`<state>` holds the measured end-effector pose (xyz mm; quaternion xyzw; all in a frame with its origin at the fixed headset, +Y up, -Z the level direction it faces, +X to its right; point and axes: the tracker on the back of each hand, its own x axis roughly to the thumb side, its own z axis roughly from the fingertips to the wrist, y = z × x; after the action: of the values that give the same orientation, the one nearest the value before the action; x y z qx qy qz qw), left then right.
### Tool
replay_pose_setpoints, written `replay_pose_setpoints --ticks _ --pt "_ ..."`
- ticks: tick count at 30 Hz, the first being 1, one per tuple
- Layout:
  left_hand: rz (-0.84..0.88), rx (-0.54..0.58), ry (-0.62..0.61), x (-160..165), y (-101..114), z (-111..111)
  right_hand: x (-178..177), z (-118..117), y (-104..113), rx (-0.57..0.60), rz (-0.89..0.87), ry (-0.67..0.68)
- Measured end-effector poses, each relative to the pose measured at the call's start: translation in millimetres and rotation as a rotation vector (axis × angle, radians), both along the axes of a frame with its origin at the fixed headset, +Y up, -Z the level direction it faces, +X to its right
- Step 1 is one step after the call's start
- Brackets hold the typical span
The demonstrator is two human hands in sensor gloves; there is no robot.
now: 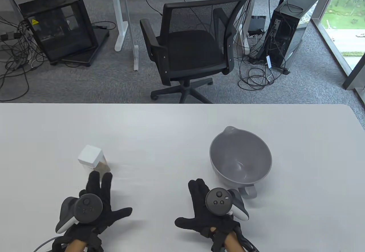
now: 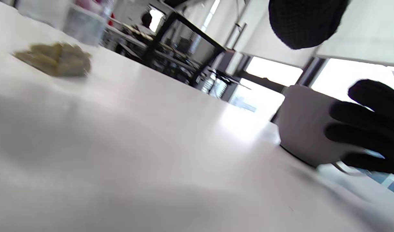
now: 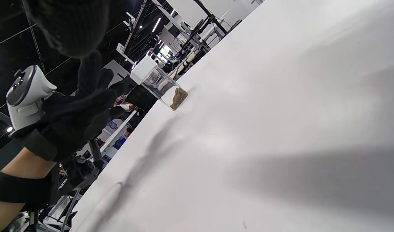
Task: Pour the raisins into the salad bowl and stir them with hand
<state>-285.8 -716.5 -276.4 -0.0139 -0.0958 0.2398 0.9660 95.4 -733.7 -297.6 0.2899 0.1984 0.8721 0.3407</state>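
A clear container with a white lid (image 1: 90,155) stands on the table's left part, with raisins (image 1: 102,167) in its bottom. My left hand (image 1: 99,187) lies just in front of it, fingers straight and pointing at it, holding nothing; whether the tips touch it I cannot tell. The grey salad bowl (image 1: 241,149) sits empty on the right, its handle (image 1: 248,192) facing me. My right hand (image 1: 197,203) is spread flat beside the bowl's near left side. The right wrist view shows the container (image 3: 152,79), the raisins (image 3: 178,96) and the left hand (image 3: 81,106) apart from them.
The white table (image 1: 171,126) ends at a far edge, with a black office chair (image 1: 191,46) on the carpet beyond. In the left wrist view the bowl (image 2: 305,125) stands behind my right hand's fingers (image 2: 368,129), and the raisins (image 2: 55,59) look blurred.
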Motion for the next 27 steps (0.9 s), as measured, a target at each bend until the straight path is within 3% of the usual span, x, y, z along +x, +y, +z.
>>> replay_pose_setpoints --ticks 2,5,10,14,17,19,23,25,27 --pt "0.113 0.026 0.158 -22.4 3.7 -7.9 -0.4 -1.2 -0.5 -0.002 0.001 -0.001" --pt "0.293 -0.077 0.306 -56.0 -6.0 -29.9 -0.8 -2.6 0.3 -0.003 0.000 -0.003" --pt "0.396 -0.208 0.430 -78.3 -41.2 -78.9 -1.6 -2.7 2.7 0.000 -0.020 0.002" --pt "0.392 -0.131 0.494 -76.9 -48.1 -103.6 -2.2 -2.4 1.4 -0.015 -0.027 0.009" --pt "0.420 -0.073 0.325 -57.1 -32.5 -102.6 -1.7 -2.7 1.0 -0.017 -0.026 0.006" --pt "0.459 -0.082 0.027 -30.1 -14.7 -90.3 -1.5 -2.7 1.2 -0.016 -0.026 0.004" --pt "0.573 -0.300 -0.536 30.9 2.3 -44.8 -1.8 -1.6 1.1 -0.016 -0.023 0.004" --pt "0.557 -0.323 -0.702 55.7 0.4 -20.1 -3.0 -0.3 2.5 -0.015 0.007 0.009" --pt "0.527 -0.288 -0.731 70.0 -7.2 -6.5 -3.9 1.3 8.6 0.015 0.045 0.026"
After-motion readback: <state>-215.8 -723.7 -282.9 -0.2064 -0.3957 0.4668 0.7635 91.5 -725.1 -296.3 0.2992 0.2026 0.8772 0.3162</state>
